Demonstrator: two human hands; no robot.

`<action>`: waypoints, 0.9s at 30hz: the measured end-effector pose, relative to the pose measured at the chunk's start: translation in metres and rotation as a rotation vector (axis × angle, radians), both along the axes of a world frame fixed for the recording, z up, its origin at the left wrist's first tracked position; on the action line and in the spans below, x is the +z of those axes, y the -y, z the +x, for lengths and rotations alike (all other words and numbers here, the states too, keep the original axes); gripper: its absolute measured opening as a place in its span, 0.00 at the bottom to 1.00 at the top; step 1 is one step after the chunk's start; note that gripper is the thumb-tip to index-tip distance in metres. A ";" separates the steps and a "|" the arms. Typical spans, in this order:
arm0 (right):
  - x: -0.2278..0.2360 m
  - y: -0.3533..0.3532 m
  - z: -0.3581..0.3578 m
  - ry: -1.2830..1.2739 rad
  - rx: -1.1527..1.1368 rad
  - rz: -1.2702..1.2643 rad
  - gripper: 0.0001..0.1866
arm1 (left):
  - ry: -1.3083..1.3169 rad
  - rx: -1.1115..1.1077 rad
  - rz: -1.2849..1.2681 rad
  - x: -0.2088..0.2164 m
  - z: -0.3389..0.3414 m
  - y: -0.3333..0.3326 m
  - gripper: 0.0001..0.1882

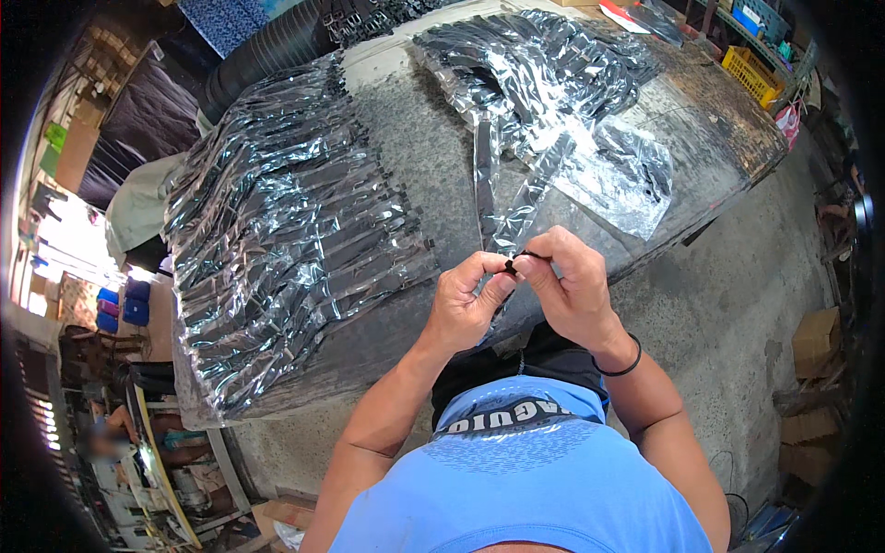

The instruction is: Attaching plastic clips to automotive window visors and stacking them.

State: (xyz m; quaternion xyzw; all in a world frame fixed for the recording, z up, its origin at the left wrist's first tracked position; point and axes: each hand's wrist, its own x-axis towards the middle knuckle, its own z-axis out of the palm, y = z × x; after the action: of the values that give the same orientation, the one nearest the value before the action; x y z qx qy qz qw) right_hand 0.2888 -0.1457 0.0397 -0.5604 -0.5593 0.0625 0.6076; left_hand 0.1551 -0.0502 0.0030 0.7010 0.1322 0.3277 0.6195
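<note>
My left hand [466, 300] and my right hand [572, 281] meet just past the near edge of the table, in front of my body. Thumbs and fingertips of both are closed on a small black strap end [510, 266]; most of it is hidden by the fingers. Right beyond them lie two black straps in clear plastic sleeves, one running straight away [485, 170] and one slanting right [546, 180]. They lead toward a heap of sleeved black straps [535, 74]. A clear plastic sheet or bag [627, 180] lies right of that heap.
Rows of sleeved black straps [286, 240] cover the left of the worn grey table [406, 120]. Black straps with metal buckles [355, 20] lie at the far edge. A yellow crate [751, 76] stands far right, cardboard boxes [816, 341] lower right. Another person [115, 429] sits lower left.
</note>
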 end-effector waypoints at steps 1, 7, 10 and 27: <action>0.001 -0.001 0.000 0.114 -0.020 0.036 0.06 | -0.022 0.028 0.014 0.001 0.000 -0.001 0.07; -0.001 -0.005 -0.001 0.256 -0.068 0.082 0.07 | -0.103 0.023 0.112 -0.004 0.000 -0.011 0.08; -0.001 -0.005 -0.001 0.175 -0.085 0.051 0.06 | -0.118 0.078 0.118 -0.006 0.004 -0.011 0.09; 0.019 -0.004 0.024 -0.057 0.009 -0.324 0.14 | -0.091 0.287 0.800 0.017 0.013 -0.004 0.15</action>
State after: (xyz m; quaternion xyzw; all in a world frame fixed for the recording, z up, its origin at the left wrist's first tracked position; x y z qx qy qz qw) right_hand 0.3125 -0.1412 0.0584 -0.6465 -0.5272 0.1705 0.5245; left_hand 0.1676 -0.0458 0.0204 0.8743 0.1179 0.4049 0.2404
